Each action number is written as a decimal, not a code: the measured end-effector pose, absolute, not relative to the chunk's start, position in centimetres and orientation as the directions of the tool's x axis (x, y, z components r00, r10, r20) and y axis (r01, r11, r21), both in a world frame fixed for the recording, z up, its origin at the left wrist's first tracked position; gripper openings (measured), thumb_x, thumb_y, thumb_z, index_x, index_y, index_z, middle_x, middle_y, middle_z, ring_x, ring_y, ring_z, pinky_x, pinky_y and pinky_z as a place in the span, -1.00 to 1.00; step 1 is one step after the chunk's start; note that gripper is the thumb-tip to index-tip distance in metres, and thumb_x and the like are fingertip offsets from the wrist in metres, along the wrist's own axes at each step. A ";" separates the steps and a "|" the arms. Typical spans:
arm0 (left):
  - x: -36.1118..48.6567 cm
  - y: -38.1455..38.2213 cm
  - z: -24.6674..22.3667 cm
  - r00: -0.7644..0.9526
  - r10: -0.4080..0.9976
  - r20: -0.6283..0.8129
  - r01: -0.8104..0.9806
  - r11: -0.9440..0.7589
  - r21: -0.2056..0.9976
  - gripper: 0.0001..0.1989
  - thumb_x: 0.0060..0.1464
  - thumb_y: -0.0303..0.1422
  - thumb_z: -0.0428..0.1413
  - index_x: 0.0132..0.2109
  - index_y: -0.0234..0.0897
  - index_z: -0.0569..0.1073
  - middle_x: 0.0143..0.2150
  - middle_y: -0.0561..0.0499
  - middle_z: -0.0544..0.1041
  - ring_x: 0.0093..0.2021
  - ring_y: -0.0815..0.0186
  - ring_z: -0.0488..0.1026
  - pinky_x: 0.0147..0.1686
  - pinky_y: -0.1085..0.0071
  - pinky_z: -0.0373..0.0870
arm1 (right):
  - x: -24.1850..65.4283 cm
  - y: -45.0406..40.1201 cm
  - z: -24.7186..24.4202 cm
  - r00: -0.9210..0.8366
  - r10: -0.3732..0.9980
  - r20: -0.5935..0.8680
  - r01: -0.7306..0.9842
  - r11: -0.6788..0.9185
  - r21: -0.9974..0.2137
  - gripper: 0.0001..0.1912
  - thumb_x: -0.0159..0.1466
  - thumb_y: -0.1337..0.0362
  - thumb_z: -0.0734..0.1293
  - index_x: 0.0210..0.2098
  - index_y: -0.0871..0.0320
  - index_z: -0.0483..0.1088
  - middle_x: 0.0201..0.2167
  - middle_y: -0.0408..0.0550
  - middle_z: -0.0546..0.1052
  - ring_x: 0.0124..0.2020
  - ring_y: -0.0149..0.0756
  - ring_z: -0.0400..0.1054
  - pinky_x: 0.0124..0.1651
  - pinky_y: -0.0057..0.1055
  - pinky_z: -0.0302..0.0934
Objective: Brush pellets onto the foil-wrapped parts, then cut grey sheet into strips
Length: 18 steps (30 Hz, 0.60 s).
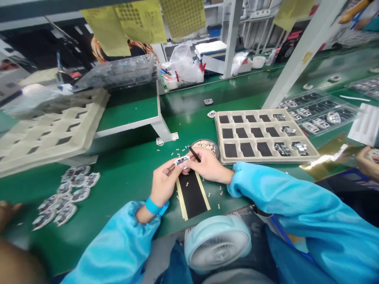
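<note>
A small white-rimmed part is held between both hands above a black strip with pale yellow edges. My left hand, with a blue band at its wrist, pinches the part's left side. My right hand touches the part with its fingertips and also holds a dark pen-like tool, whose lower end is hidden by the fingers. Behind my right hand stands a round dish of tiny pale pieces. Several of those pieces lie scattered around the strip and dish.
Several similar parts lie at the left. A beige compartment tray holds several parts at the right, with clear trays beyond. A raised shelf stands back left. A round fan is near my body. Another person's hand shows at the right.
</note>
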<state>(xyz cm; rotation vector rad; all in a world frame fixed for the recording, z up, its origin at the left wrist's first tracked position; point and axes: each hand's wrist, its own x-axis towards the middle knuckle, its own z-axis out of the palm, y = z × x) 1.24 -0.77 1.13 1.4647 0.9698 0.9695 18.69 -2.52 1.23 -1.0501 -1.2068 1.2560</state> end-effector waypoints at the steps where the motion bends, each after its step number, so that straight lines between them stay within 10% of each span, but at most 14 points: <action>1: 1.2 -0.7 1.0 0.314 0.946 0.081 0.070 -0.108 0.992 -0.64 0.12 -0.19 0.29 -0.03 -0.35 0.61 -0.13 -0.12 0.67 -0.21 0.17 0.61 -0.14 0.29 0.57 | 18.7 -2.5 1.2 -0.051 0.994 0.094 -0.068 0.091 -0.994 -0.65 0.13 0.10 0.52 -0.29 0.21 0.41 -0.44 -0.15 0.49 -0.40 -0.33 0.40 -0.29 -0.40 0.29; 7: 0.6 -0.5 1.0 0.337 0.884 0.323 0.397 -0.445 0.803 -0.73 0.20 -0.25 0.22 0.00 -0.21 0.62 -0.04 -0.06 0.66 -0.07 0.15 0.58 0.01 0.25 0.49 | 20.5 -3.1 2.9 -0.127 0.883 0.452 0.403 0.462 -0.790 -0.70 0.31 0.20 0.41 -0.01 0.16 0.44 -0.11 0.01 0.55 -0.06 -0.18 0.43 0.04 -0.25 0.29; 18: 0.3 -0.7 1.3 0.419 0.819 0.391 0.518 -0.570 0.638 -0.79 0.23 -0.30 0.16 -0.03 -0.15 0.61 -0.09 -0.01 0.66 -0.10 0.17 0.57 -0.02 0.25 0.40 | 22.1 -2.5 1.8 -0.334 0.760 0.558 0.485 0.646 -0.589 -0.85 0.40 0.22 0.32 -0.15 0.11 0.52 -0.19 0.03 0.53 -0.12 -0.17 0.43 -0.02 -0.21 0.35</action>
